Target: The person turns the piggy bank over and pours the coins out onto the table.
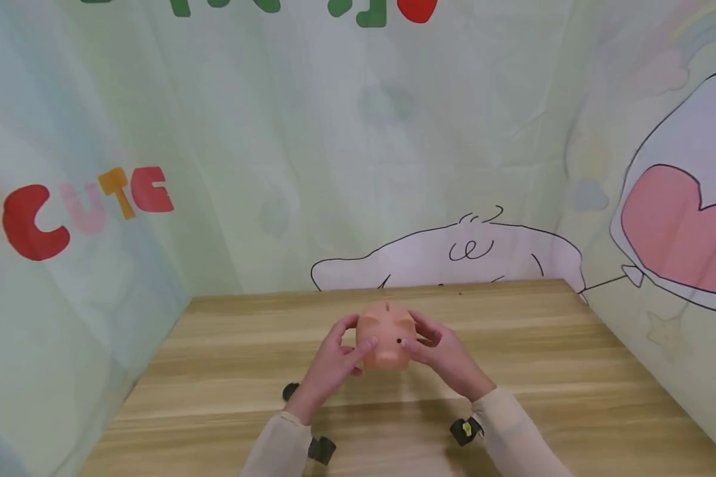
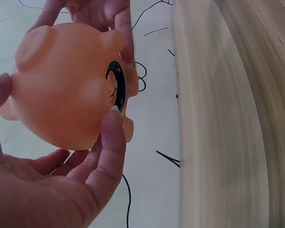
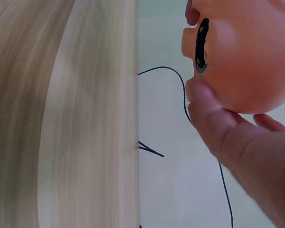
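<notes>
A pink piggy bank (image 1: 386, 324) is held up over the wooden table, its snout toward me and the coin slot on top. My left hand (image 1: 333, 361) grips its left side, with the thumb on its face and a fingertip near the belly in the left wrist view. On the other side my right hand (image 1: 444, 350) holds it, thumb beside the black eye. A black ring (image 2: 118, 85) shows on the underside between the stubby feet. In the right wrist view, fingers (image 3: 213, 109) curl under the body close to that ring.
The wood-grain table (image 1: 227, 371) ends at a pale curtain (image 1: 274, 185) printed with letters and a cartoon figure. Black wrist-worn devices (image 1: 465, 430) sit at both cuffs. A printed balloon shows on the right-hand curtain.
</notes>
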`<action>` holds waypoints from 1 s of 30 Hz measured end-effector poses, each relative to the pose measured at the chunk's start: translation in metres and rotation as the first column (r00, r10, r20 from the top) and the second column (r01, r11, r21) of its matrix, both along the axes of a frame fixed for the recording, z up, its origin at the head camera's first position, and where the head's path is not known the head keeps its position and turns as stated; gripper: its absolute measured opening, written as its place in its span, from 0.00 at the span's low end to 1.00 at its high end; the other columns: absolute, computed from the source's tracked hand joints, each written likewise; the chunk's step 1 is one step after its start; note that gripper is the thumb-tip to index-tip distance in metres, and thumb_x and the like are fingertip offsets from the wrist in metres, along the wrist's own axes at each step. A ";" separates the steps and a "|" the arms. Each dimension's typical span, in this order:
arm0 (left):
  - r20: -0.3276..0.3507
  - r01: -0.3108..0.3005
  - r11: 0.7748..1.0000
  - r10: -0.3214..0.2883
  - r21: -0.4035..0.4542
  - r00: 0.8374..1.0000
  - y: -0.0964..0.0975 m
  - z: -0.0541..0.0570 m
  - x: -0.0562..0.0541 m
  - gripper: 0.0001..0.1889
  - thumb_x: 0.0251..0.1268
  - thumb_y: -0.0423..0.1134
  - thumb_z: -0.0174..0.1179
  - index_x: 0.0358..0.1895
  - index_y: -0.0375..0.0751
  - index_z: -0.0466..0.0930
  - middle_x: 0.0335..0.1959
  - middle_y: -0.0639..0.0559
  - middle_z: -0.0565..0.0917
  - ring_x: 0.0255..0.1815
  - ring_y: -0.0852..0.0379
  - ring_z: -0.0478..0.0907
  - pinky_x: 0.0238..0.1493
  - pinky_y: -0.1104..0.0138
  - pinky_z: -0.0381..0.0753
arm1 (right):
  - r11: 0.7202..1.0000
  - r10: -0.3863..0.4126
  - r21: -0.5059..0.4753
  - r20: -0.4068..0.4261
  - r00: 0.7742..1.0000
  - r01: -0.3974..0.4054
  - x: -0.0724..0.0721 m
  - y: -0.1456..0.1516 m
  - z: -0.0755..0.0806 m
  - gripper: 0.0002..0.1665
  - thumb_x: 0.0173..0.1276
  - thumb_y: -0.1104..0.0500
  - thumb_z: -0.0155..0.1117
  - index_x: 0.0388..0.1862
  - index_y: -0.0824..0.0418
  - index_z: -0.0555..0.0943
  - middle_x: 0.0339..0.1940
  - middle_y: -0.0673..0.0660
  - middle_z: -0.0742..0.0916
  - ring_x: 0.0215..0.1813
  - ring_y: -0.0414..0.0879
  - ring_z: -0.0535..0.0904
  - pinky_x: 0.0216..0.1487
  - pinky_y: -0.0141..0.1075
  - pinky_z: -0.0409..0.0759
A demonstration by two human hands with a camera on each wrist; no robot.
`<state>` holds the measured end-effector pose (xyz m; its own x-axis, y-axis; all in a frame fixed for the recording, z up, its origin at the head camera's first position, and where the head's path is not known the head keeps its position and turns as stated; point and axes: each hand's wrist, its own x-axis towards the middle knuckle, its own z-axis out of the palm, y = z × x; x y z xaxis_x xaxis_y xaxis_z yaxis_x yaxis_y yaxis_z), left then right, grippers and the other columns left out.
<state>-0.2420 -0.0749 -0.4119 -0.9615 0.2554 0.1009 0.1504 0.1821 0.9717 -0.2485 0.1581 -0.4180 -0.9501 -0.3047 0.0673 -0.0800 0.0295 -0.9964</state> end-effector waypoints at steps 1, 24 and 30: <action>-0.003 0.003 1.000 -0.003 -0.005 1.000 0.000 -0.001 0.001 0.39 0.67 0.55 0.64 0.73 0.39 0.60 0.71 0.41 0.65 0.40 0.51 0.82 0.38 0.57 0.84 | 1.000 0.006 0.000 0.004 1.000 -0.006 0.000 0.001 -0.002 0.45 0.66 0.52 0.72 0.77 0.54 0.62 0.72 0.64 0.71 0.66 0.59 0.73 0.56 0.45 0.80; 0.019 0.060 0.997 -0.061 0.055 0.998 -0.005 -0.008 0.002 0.37 0.66 0.49 0.66 0.73 0.41 0.59 0.71 0.43 0.62 0.47 0.49 0.81 0.46 0.55 0.82 | 0.996 0.050 0.073 -0.028 0.998 -0.048 -0.003 0.008 -0.005 0.48 0.62 0.53 0.75 0.77 0.59 0.62 0.73 0.63 0.69 0.57 0.57 0.80 0.54 0.45 0.80; 0.004 0.052 0.996 -0.053 0.078 0.999 -0.004 -0.002 0.004 0.34 0.66 0.48 0.67 0.72 0.47 0.63 0.69 0.47 0.65 0.46 0.49 0.81 0.46 0.51 0.82 | 0.997 0.039 0.061 -0.040 0.998 -0.037 -0.002 0.010 0.001 0.44 0.66 0.53 0.71 0.76 0.61 0.63 0.72 0.66 0.70 0.57 0.58 0.80 0.52 0.48 0.81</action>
